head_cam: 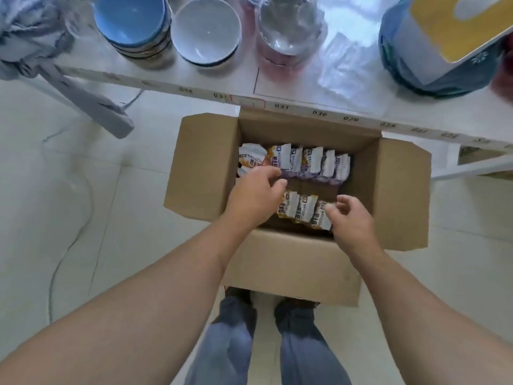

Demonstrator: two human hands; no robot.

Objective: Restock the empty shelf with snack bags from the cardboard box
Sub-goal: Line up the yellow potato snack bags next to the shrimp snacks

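While you are leaning over the open cardboard box on the floor, both hands are reaching down into it with nothing in them yet. Your left hand is hovering with loosely curled fingers over the far row of snack bags, near that row's left end. Your right hand is spreading its fingers beside the near row of snack bags, close to the rightmost packet; whether it is touching I cannot tell.

These packets are looking light, soft and crinkly, standing on edge and packed side by side, so they are likely to slip and give under pressure. Pinching several together by their flat sealed top edges seems the safest hold, rather than squeezing the middles.

Four box flaps are standing open around your hands, leaving a clear way straight up. Just beyond your hands, the edge of the white table is overhanging the box's far side, carrying blue bowls, a white bowl and clear plastic wrap, so lifting toward yourself is looking wiser.
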